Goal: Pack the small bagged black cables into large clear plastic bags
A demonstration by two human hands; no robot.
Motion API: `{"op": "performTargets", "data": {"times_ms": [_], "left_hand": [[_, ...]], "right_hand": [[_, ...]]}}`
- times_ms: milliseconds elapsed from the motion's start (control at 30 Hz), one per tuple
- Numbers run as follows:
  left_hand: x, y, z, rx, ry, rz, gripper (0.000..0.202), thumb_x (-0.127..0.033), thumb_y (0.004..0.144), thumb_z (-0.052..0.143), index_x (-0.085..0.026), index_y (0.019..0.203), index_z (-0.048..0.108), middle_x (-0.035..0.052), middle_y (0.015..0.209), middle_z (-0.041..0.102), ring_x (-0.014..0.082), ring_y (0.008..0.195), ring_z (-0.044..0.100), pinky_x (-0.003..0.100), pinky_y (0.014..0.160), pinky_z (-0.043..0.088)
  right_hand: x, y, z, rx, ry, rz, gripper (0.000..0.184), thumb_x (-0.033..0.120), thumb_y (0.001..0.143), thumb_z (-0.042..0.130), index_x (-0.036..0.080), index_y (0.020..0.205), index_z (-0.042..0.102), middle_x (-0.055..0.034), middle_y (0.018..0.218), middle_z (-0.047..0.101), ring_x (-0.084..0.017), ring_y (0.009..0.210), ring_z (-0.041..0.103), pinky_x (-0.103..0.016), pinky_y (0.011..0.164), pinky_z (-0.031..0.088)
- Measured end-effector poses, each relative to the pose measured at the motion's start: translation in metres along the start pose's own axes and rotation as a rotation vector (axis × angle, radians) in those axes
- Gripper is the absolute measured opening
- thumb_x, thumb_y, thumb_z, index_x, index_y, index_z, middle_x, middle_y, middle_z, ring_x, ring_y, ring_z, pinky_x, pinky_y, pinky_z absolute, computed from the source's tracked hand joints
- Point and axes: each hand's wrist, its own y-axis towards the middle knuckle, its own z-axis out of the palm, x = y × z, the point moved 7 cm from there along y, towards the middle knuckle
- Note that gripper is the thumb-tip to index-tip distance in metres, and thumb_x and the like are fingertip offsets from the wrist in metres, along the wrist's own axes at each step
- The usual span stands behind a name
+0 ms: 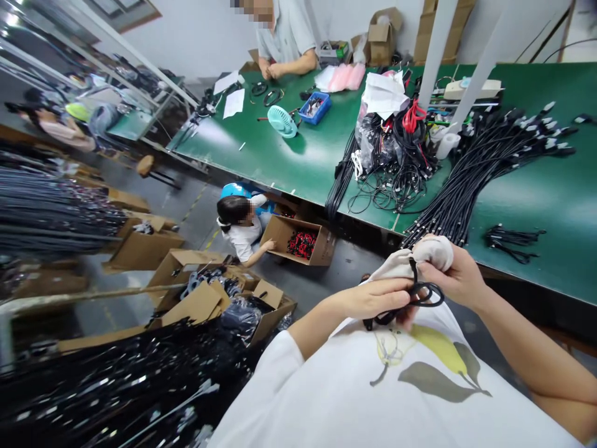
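My left hand is closed around a small coil of black cable in front of my shirt. On the other side, my right hand pinches the cable near its upper end. Whitish cloth lies around the fingers of both hands; whether it is worn or held I cannot make out. Just beyond my hands, a long bundle of black cables lies on the green table, its near ends at the edge. To the right of that bundle rests a small bunch of short black cables.
Piled cables and bags stand mid-table, near a teal fan and blue bin. One person sits across the table. Another crouches at a carton of red and black parts. Cartons and hanging cables fill the left.
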Motion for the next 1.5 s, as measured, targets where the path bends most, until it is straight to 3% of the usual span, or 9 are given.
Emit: {"op": "performTargets", "data": {"times_ms": [167,367,633,867,1000,1133,1267,1400,1500], "left_hand": [[-0.014,0.008,-0.011,-0.183,0.257,0.09,0.041,-0.059,0.093,0.053,-0.02,0.081,0.053,-0.0021,0.062,0.052,0.0091,0.049,0.051,0.021,0.052,0.042],[-0.025,0.013,-0.032,-0.445,0.589,0.157,0.031,-0.041,0.099,0.046,-0.021,0.075,0.046,-0.004,0.061,0.047,0.0091,0.054,0.048,0.018,0.054,0.037],[-0.016,0.025,-0.033,-0.357,0.947,-0.003,0.029,-0.044,0.102,0.036,-0.021,0.103,0.053,0.0008,0.083,0.062,0.017,0.077,0.063,0.025,0.074,0.043],[-0.023,0.018,-0.032,-0.385,0.461,0.044,0.037,-0.054,0.101,0.033,-0.02,0.094,0.048,-0.0057,0.063,0.044,0.0089,0.052,0.045,0.02,0.056,0.038],[-0.023,0.022,-0.035,-0.371,0.554,0.055,0.029,-0.047,0.101,0.039,-0.02,0.096,0.05,-0.0053,0.064,0.048,0.0088,0.052,0.045,0.02,0.056,0.036],[-0.023,0.026,-0.035,-0.36,0.57,0.102,0.028,-0.047,0.099,0.045,-0.02,0.095,0.052,-0.0045,0.066,0.05,0.0084,0.053,0.045,0.021,0.055,0.035],[-0.013,0.03,-0.028,-0.235,0.08,0.11,0.047,-0.066,0.091,0.052,-0.02,0.085,0.047,-0.0086,0.057,0.034,0.0049,0.043,0.027,0.019,0.043,0.022],[-0.008,0.028,-0.02,-0.089,-0.316,0.067,0.045,-0.064,0.088,0.059,-0.02,0.083,0.046,-0.0131,0.05,0.023,0.0032,0.038,0.01,0.016,0.036,0.011],[-0.008,0.023,-0.021,-0.096,-0.387,0.034,0.043,-0.06,0.087,0.062,-0.02,0.083,0.046,-0.0132,0.049,0.024,0.0029,0.036,0.011,0.015,0.034,0.011]], "right_hand": [[-0.002,-0.002,0.009,0.051,-0.237,-0.097,0.025,0.04,0.097,0.051,0.025,0.078,0.053,0.0009,0.067,0.057,-0.013,0.055,0.052,-0.025,0.053,0.041],[-0.008,0.003,-0.006,-0.124,-0.486,0.09,0.031,0.048,0.1,0.046,0.025,0.079,0.046,0.0008,0.062,0.052,-0.016,0.053,0.051,-0.028,0.052,0.034],[-0.033,0.021,0.004,0.092,-0.663,0.023,0.035,0.044,0.102,0.039,0.022,0.078,0.05,-0.003,0.071,0.058,-0.015,0.057,0.05,-0.028,0.053,0.028],[-0.045,0.009,-0.051,-0.137,-0.464,0.386,0.035,0.054,0.097,0.052,0.02,0.088,0.057,-0.0014,0.065,0.061,-0.017,0.055,0.052,-0.028,0.054,0.036],[-0.01,0.002,-0.021,-0.062,-0.359,0.173,0.042,0.06,0.098,0.047,0.021,0.088,0.059,-0.0037,0.071,0.065,-0.018,0.061,0.061,-0.028,0.055,0.042],[-0.011,0.009,0.004,-0.054,-0.389,0.103,0.041,0.052,0.103,0.04,0.022,0.077,0.05,0.0013,0.058,0.055,-0.013,0.048,0.053,-0.025,0.049,0.036],[-0.016,0.016,-0.007,-0.128,-0.44,0.134,0.046,0.056,0.102,0.041,0.023,0.07,0.046,0.0039,0.048,0.045,-0.012,0.039,0.042,-0.026,0.044,0.027],[-0.018,0.01,-0.041,-0.292,-0.444,0.272,0.038,0.052,0.102,0.047,0.02,0.088,0.061,-0.0011,0.062,0.063,-0.014,0.049,0.055,-0.026,0.048,0.036],[0.001,0.01,-0.034,-0.181,-0.485,0.059,0.035,0.049,0.101,0.05,0.019,0.102,0.066,-0.0054,0.082,0.072,-0.017,0.066,0.066,-0.026,0.057,0.043]]}}
